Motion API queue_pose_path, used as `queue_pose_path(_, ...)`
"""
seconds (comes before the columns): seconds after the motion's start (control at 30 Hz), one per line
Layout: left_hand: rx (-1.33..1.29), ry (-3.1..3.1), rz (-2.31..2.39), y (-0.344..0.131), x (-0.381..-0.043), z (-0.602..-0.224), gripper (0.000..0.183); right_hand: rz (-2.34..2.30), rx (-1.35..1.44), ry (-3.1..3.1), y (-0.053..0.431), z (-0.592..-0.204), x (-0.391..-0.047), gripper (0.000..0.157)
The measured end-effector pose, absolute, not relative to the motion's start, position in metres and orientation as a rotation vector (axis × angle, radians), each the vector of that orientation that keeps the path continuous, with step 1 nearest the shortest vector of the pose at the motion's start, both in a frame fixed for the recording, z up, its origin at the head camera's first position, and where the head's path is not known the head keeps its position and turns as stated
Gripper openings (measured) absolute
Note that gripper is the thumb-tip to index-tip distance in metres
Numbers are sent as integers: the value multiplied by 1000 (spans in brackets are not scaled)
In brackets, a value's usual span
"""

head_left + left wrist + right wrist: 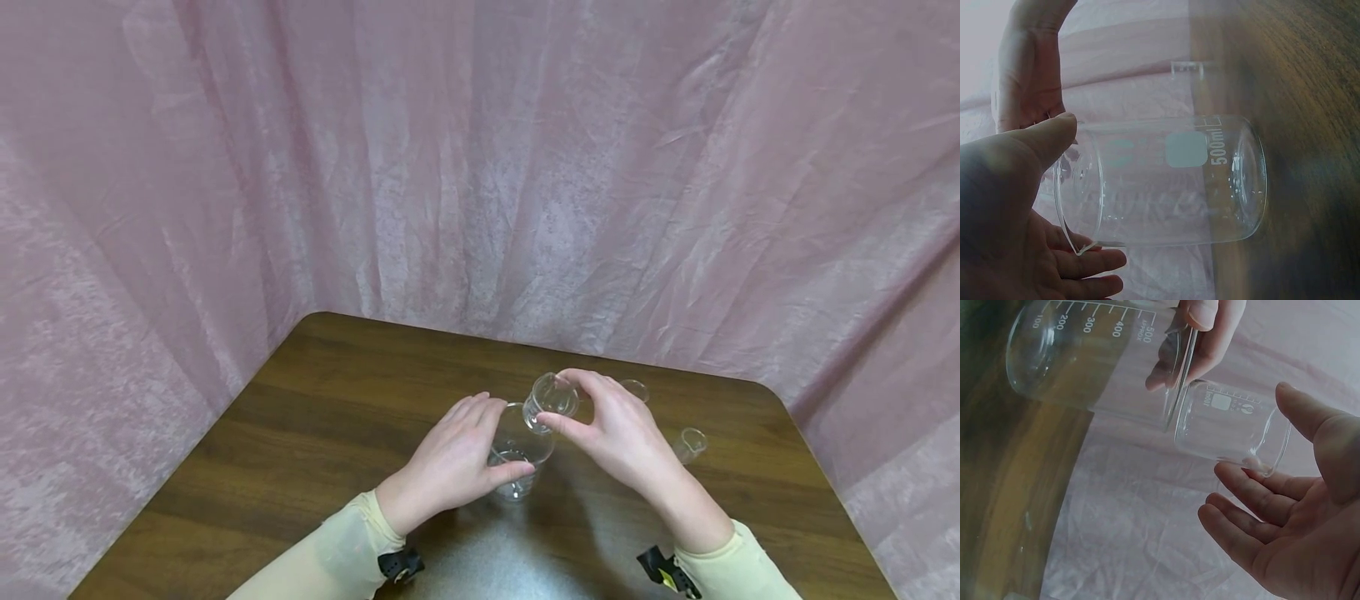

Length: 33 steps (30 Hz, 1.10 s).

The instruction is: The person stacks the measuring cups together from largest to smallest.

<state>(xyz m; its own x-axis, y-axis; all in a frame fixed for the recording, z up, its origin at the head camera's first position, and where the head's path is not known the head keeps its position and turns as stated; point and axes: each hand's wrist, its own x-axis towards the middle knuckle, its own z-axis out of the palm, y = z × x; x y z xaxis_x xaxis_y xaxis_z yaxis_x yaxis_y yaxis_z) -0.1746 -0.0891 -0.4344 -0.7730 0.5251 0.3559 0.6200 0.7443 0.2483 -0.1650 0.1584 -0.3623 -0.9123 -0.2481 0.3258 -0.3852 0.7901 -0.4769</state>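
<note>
A large clear glass beaker (525, 450) marked 500ml stands upright at the wooden table. My left hand (459, 457) grips it near the rim, thumb on the near side and fingers on the far side. With thumb and fingers, my right hand (621, 437) holds a smaller glass beaker (1225, 428), marked 100ml, close above the large one's rim. In the right wrist view the small beaker's base meets or nearly meets that rim; I cannot tell if they touch. Whether either beaker contains liquid is hard to tell.
Right of my right hand, a small clear glass vessel (691, 442) is on the wooden table (360, 375). Behind that hand shows the rim of another glass piece (637, 388), partly hidden. A pink curtain (480, 167) hangs around the table's far edges.
</note>
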Motion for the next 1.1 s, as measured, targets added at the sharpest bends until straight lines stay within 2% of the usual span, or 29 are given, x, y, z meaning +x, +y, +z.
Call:
queue_pose_path(0.8, -921, -2708, -619, -91, -176, -434, 88, 783, 554, -2763, 153, -370, -163, 59)
queue_pose_path(1.1, -951, -2812, -754, -101, -180, -425, 98, 780, 588, -2772, 152, -375, -163, 59)
